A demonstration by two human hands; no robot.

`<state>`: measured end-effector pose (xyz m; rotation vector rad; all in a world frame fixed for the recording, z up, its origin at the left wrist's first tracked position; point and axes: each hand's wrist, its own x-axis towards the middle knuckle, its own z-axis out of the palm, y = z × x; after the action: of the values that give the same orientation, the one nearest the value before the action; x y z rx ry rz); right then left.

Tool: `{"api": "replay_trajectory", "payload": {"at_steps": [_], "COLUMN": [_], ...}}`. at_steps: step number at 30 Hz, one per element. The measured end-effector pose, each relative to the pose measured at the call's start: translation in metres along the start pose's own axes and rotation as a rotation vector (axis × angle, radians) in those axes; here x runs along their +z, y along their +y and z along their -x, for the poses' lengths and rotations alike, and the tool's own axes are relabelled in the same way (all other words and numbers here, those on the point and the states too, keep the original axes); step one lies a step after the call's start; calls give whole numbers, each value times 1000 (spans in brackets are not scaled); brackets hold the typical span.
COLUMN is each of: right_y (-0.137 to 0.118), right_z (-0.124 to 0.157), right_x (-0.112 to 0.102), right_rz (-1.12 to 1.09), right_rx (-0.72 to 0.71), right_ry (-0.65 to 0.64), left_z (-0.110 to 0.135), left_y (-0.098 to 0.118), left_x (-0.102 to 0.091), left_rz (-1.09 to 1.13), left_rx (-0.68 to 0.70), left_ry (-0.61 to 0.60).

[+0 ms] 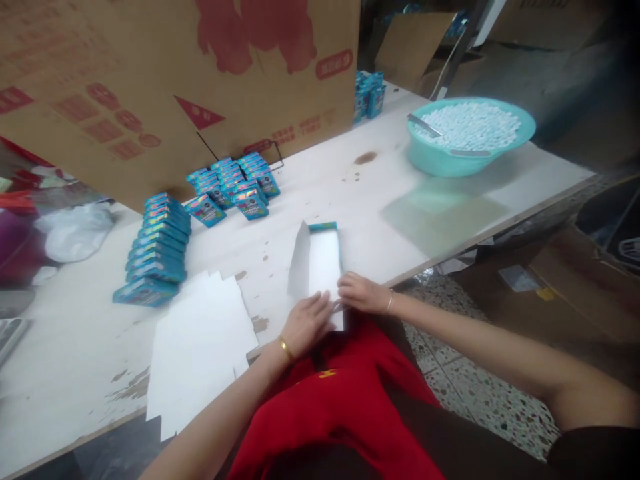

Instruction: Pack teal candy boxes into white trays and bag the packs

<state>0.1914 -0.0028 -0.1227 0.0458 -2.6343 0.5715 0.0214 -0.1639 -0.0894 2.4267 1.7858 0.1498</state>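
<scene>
In front of me, near the table edge, lies a small open carton box (324, 257). Its inside is white, its far rim shows blue print, and a long side flap leans out to the left. My left hand (309, 323) is closed on the box's near left corner. From the right, my right hand (361, 293) has curled fingers pinching the near right wall. The two hands almost meet at the near end, and they cover the fold there. A stack of flat white carton blanks (200, 353) lies to the left of my left hand.
A row of blue packets (155, 250) stands at left, with another cluster of blue packets (233, 187) behind. A large brown carton (175, 87) walls off the back. On the right sits a turquoise basin (450, 157) of small pale pieces, holding a metal scoop (425, 125).
</scene>
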Motion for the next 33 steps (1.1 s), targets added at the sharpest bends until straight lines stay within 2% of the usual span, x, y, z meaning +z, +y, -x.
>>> {"api": "replay_trajectory", "payload": {"at_steps": [2,5,7,9,12,15,19,21,23,25,27,29,31,33], "right_y": [-3,-5,-5,-7,-10,-14,-17,-16,-16,-17,-21,-26,-29,-30], "right_z": [-2,-6,-7,-5,2,12,21,21,18,12,2,-7,-14,-18], "right_x": [0,0,1,1,-3,-12,-18,-13,-5,2,6,8,8,7], "right_rz": [-5,26,65,84,51,-8,-41,-31,-46,-115,-214,-302,-351,-368], "right_rx": [41,35,-1,-8,6,10,6,22,48,99,174,239,271,290], "right_ry": [27,15,-22,-27,-11,-84,-222,-193,-97,27,148,228,255,245], "left_z": [0,0,1,2,5,6,1,-4,-8,-8,-8,-8,-10,-14], "left_y": [2,-3,-14,-27,-46,-52,-39,-29,-22,-18,-16,-14,-11,-7], "left_x": [-14,-48,-69,-78,-71,-56,-49,-49,-46,-39,-28,-17,-6,2], "left_rz": [57,78,-1,-88,-75,1,76,65,35,68,213,427,610,712], "left_rx": [7,128,152,128,193,232,40,-58,-112,-134,-208,-378,-567,-690], "left_ry": [-54,-163,-157,-122,-131,-105,-43,-50,-13,101,301,556,775,875]}}
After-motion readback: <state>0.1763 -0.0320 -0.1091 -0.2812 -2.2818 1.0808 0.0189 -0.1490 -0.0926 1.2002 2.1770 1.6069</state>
